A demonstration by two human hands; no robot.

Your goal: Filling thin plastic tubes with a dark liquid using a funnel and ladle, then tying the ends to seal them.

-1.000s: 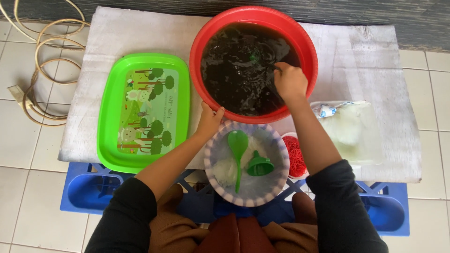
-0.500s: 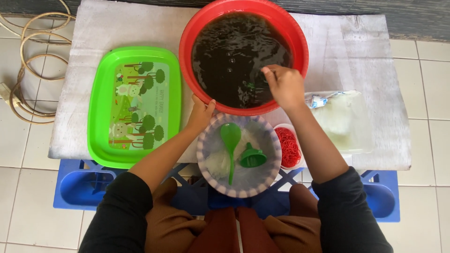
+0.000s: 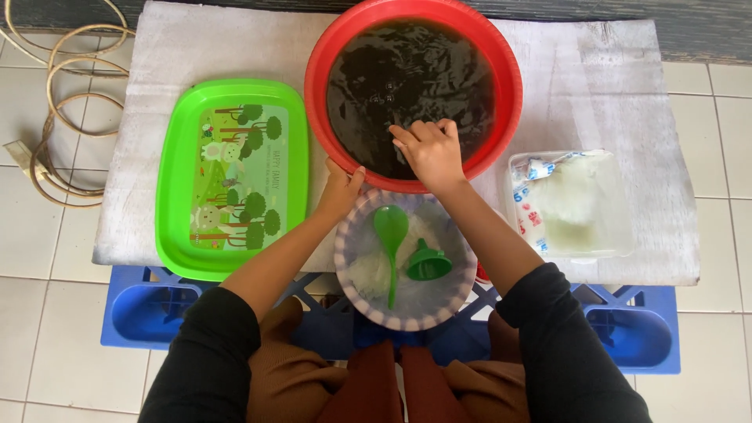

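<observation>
Right hand (image 3: pixel 431 153) reaches forward over the near part of the red basin (image 3: pixel 317 74), fingers curled down with the tips at the surface of the dark liquid (image 3: pixel 407 78); whether they pinch anything cannot be told. Left hand (image 3: pixel 338 190) rests against the basin's near-left rim, thumb hooked over the edge, holding it. The basin sits at the far edge of the counter (image 3: pixel 172 47), about centre.

Near edge, between the forearms: a round patterned bowl (image 3: pixel 345 270) holding a green spoon (image 3: pixel 390 235) and a green funnel (image 3: pixel 428 262); its pale contents are unclear. Green tray (image 3: pixel 180 188) lies at the left side. Clear bags (image 3: pixel 572 204) lie at the right side, contents hazy. Something red beside the right forearm is mostly hidden. Both sleeves are cut off by the frame's bottom.
</observation>
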